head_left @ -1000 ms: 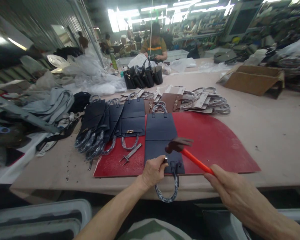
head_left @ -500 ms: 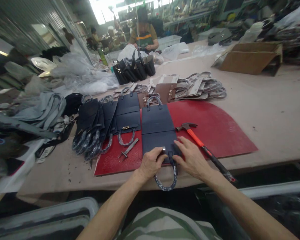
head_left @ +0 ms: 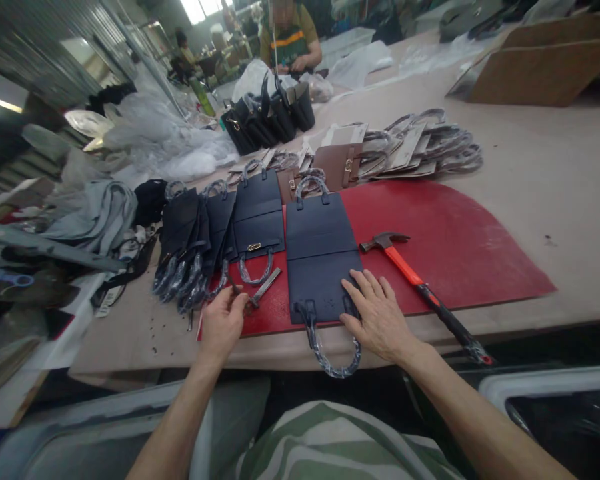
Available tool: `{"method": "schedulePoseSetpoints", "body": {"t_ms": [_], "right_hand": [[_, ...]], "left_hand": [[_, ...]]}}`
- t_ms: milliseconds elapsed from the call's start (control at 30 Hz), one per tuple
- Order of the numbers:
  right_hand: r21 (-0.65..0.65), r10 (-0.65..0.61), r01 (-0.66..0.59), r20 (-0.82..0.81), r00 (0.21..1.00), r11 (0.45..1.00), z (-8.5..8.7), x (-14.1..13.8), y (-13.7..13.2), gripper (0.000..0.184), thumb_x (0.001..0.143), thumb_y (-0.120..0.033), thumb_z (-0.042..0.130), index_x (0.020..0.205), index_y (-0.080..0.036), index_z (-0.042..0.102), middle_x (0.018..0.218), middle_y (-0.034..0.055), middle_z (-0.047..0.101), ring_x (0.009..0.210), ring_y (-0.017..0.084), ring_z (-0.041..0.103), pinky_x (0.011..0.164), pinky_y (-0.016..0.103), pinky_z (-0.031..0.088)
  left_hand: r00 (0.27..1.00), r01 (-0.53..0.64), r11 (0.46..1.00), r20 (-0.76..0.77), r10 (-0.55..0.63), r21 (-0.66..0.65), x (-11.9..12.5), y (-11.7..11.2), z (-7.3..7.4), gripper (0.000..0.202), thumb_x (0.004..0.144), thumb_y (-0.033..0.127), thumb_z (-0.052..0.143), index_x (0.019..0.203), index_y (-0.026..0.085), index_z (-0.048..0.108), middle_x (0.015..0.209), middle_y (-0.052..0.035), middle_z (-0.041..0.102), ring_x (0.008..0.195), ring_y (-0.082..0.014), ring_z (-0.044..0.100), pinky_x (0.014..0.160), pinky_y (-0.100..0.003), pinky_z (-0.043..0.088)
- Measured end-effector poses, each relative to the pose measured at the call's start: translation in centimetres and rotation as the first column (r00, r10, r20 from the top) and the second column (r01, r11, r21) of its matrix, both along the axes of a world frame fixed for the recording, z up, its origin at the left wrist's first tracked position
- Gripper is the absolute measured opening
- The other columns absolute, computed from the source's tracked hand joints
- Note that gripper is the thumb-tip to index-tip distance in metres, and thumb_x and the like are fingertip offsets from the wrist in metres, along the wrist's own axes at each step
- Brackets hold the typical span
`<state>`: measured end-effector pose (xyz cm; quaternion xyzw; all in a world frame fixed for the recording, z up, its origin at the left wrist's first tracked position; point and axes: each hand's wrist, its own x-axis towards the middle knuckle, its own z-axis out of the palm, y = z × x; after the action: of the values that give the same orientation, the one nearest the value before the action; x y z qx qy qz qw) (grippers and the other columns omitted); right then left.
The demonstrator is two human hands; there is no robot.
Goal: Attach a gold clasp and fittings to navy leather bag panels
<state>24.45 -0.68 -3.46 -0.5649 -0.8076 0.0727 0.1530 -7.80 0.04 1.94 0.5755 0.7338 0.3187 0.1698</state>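
A navy bag panel (head_left: 320,227) lies flat before me, with plastic-wrapped handles at its far and near ends. My right hand (head_left: 377,313) rests on its lower right part, fingers spread. Small marks show on the panel left of that hand. To the left, my left hand (head_left: 224,323) has thumb and fingers closed at the near end of a small metal caliper-like tool (head_left: 267,287). The fingers partly hide that end. A claw hammer (head_left: 405,267) with an orange and black handle lies right of the panel.
Under the panel is a red board (head_left: 460,247). More navy bag panels (head_left: 257,210) lie left, brown ones (head_left: 335,163) behind. Black bags (head_left: 270,117), plastic wrapping (head_left: 155,143) and a cardboard box (head_left: 545,63) stand farther back. A co-worker (head_left: 293,40) is across the table.
My left hand has left the panel, where its fingers were at a small shiny metal piece, and moved left to the caliper-like tool. My right hand has flattened on the panel. The view has shifted.
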Motion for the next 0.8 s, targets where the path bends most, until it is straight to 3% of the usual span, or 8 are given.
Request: {"method": "schedulePoseSetpoints", "body": {"t_ms": [100,200,333,433,533,633,800], "right_hand": [[0.009,0.003,-0.003,0.002,1.0,1.0,-0.1,-0.1,0.0,0.062,0.089,-0.039,0.057,0.145,-0.014,0.05,0.159,0.017,0.036,0.147,0.038,0.028,0.118,0.057,0.022],[0.021,0.001,-0.002,0.007,1.0,1.0,-0.3,-0.1,0.1,0.061,0.09,-0.04,0.056,0.145,-0.015,0.049,0.159,0.0164,0.036,0.147,0.038,0.028,0.118,0.057,0.022],[0.03,0.0,0.0,0.018,1.0,1.0,-0.5,0.0,0.2,0.06,0.09,-0.04,0.055,0.144,-0.015,0.05,0.158,0.016,0.038,0.146,0.038,0.029,0.118,0.057,0.023],[0.033,-0.003,0.003,0.024,1.0,0.999,-0.5,0.0,0.2,0.06,0.09,-0.04,0.055,0.144,-0.015,0.05,0.158,0.0155,0.038,0.146,0.038,0.03,0.118,0.057,0.024],[0.037,-0.002,0.001,0.03,1.0,0.999,-0.5,-0.1,0.2,0.059,0.091,-0.04,0.054,0.144,-0.015,0.05,0.158,0.0152,0.038,0.147,0.037,0.029,0.118,0.057,0.024],[0.042,-0.001,-0.001,0.04,0.999,0.999,-0.4,-0.1,0.2,0.059,0.091,-0.04,0.054,0.144,-0.015,0.05,0.157,0.0156,0.039,0.147,0.037,0.03,0.118,0.058,0.025],[0.036,-0.003,0.001,0.049,0.999,0.999,-0.3,-0.2,0.2,0.058,0.091,-0.04,0.053,0.144,-0.014,0.051,0.157,0.0159,0.039,0.146,0.038,0.031,0.117,0.058,0.025]], "left_hand": [[0.896,-0.087,0.973,-0.444,-0.018,-0.214,-3.6,-1.0,0.2,0.026,0.092,0.032,0.052,0.104,0.017,0.07,0.094,-0.0121,0.075,0.088,-0.0297,0.071,0.081,-0.038,0.053],[0.783,-0.156,0.906,-0.608,-0.129,-0.393,-5.1,-1.5,-0.1,0.027,0.095,0.031,0.049,0.105,0.018,0.07,0.099,-0.0139,0.074,0.091,-0.0319,0.07,0.08,-0.039,0.052],[0.716,-0.129,0.907,-0.67,-0.194,-0.401,-4.9,-1.5,-0.5,0.026,0.097,0.028,0.047,0.107,0.018,0.069,0.112,-0.0129,0.071,0.096,-0.0285,0.069,0.082,-0.035,0.051],[0.662,-0.115,0.93,-0.725,-0.192,-0.35,-4.0,-1.2,-0.5,0.028,0.098,0.026,0.045,0.109,0.017,0.069,0.108,-0.0123,0.068,0.092,-0.0268,0.068,0.078,-0.034,0.05],[0.674,-0.057,0.964,-0.722,-0.155,-0.259,-2.6,-0.6,-0.1,0.029,0.101,0.028,0.042,0.107,0.019,0.069,0.105,-0.0093,0.068,0.09,-0.0251,0.067,0.079,-0.034,0.049],[0.706,0.068,0.973,-0.678,-0.204,-0.222,-0.6,0.6,0.3,0.028,0.102,0.032,0.044,0.103,0.021,0.07,0.104,-0.0077,0.068,0.096,-0.024,0.066,0.085,-0.032,0.048],[0.682,0.185,0.918,-0.627,-0.376,-0.35,2.4,2.9,0.7,0.02,0.097,0.032,0.055,0.099,0.018,0.07,0.103,-0.0098,0.067,0.098,-0.026,0.066,0.084,-0.034,0.049]]}}
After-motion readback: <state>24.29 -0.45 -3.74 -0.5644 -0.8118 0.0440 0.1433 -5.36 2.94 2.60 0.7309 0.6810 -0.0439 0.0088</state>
